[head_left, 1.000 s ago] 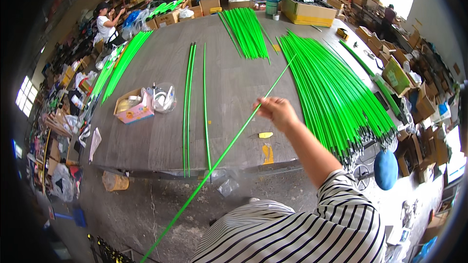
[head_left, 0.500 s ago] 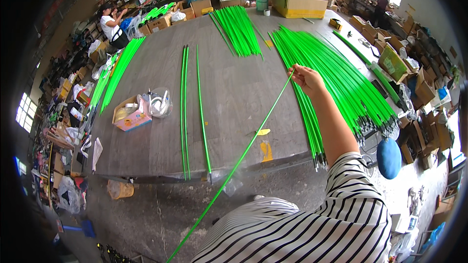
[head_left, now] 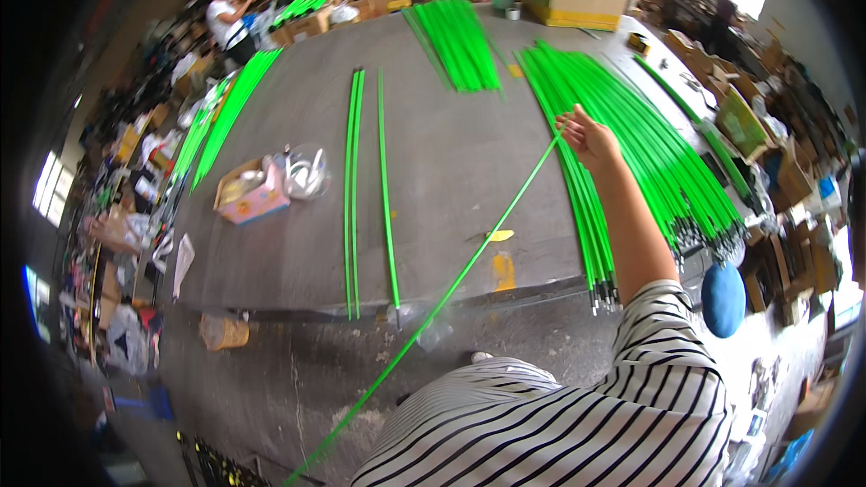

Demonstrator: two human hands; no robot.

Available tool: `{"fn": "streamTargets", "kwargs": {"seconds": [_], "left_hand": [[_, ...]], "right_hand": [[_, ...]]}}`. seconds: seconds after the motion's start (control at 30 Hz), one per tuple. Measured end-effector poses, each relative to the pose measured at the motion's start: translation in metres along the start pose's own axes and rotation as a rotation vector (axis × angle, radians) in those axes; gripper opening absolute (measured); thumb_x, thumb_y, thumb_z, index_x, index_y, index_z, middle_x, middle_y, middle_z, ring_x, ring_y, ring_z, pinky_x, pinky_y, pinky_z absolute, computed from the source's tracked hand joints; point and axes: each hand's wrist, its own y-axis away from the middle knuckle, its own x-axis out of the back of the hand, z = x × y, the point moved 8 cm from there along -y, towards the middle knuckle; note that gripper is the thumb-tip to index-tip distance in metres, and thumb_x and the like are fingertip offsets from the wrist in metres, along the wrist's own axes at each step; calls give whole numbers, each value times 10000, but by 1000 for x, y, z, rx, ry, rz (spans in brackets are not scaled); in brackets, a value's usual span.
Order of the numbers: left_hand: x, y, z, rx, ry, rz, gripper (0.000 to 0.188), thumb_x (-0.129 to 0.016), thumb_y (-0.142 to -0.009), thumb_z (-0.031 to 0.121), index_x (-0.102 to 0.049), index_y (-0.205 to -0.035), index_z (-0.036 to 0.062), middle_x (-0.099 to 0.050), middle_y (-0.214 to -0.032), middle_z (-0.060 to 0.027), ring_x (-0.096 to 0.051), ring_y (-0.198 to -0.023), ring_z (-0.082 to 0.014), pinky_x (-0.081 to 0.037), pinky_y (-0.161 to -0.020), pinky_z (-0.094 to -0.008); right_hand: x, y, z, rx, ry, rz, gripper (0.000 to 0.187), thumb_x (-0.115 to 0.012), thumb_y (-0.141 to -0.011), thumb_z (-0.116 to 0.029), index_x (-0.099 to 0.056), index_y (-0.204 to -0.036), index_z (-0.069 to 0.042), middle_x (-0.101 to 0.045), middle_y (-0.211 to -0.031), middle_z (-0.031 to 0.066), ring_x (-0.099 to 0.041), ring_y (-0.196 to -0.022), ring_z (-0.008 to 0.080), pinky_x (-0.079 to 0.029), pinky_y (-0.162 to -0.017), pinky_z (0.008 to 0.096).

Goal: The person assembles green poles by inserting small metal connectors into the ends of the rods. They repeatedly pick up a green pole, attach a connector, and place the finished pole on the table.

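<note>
My right hand (head_left: 588, 135) is stretched out over the big grey table (head_left: 451, 171) and grips a long green rod (head_left: 451, 284) near its far end. The rod slants down to the lower left, past the table's front edge and over the floor. Just right of my hand lies a wide pile of green rods (head_left: 649, 153). Three single green rods (head_left: 356, 189) lie side by side in the middle of the table. A further bundle of green rods (head_left: 456, 45) sits at the far side. My left hand is out of view.
A pink and tan cardboard box (head_left: 248, 194) and a clear plastic bag (head_left: 307, 171) sit on the table's left part. More green rods (head_left: 221, 117) lie along the left edge. Another person (head_left: 225, 22) stands at the far left. Boxes and clutter ring the table; a blue round seat (head_left: 724, 299) stands at right.
My right hand has moved farther out and to the right with the rod, from the table's middle toward the big pile. The view has tilted with it.
</note>
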Motion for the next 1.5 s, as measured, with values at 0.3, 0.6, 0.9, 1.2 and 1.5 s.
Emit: {"fn": "streamTargets", "kwargs": {"seconds": [0.3,0.6,0.9,1.2,1.5], "left_hand": [[-335,53,70,-177,-215,-966,161,-589,-695,-28,-550,-848,-59,-588,-701,-137,-603,-639,-228,-498,-606,-317],[-506,121,-22,196,27,-1149,148,-566,-782,57,-545,-892,-40,-598,-797,-128,-603,-702,-217,-506,-676,-318],[-552,144,-44,344,-59,-1252,181,-558,-793,74,-542,-946,-21,-576,-842,-88,-583,-762,-209,-484,-727,-313],[-592,165,-43,412,-7,-1433,167,-513,-821,63,-570,-971,17,-589,-845,-63,-562,-795,-152,-466,-767,-298],[-610,191,-52,478,-53,-1551,138,-532,-816,99,-577,-930,35,-584,-859,-60,-562,-792,-166,-458,-685,-295]], "right_hand": [[-173,118,138,-141,425,-412,346,-516,-834,-205,-469,-1060,52,-587,-928,167,-587,-824,202,-482,-727,284],[-175,204,307,-600,427,-498,252,-514,-832,-94,-485,-1008,85,-600,-839,152,-610,-750,212,-527,-666,287],[-128,187,303,-538,474,-340,273,-514,-838,-138,-528,-967,103,-599,-869,163,-603,-782,209,-511,-671,284],[-70,271,261,-496,616,-121,263,-546,-826,-232,-600,-776,20,-573,-633,55,-545,-564,111,-454,-504,227],[-73,304,261,-594,229,-84,207,-525,-839,-179,-582,-873,18,-608,-785,84,-568,-650,120,-460,-553,224]]}}
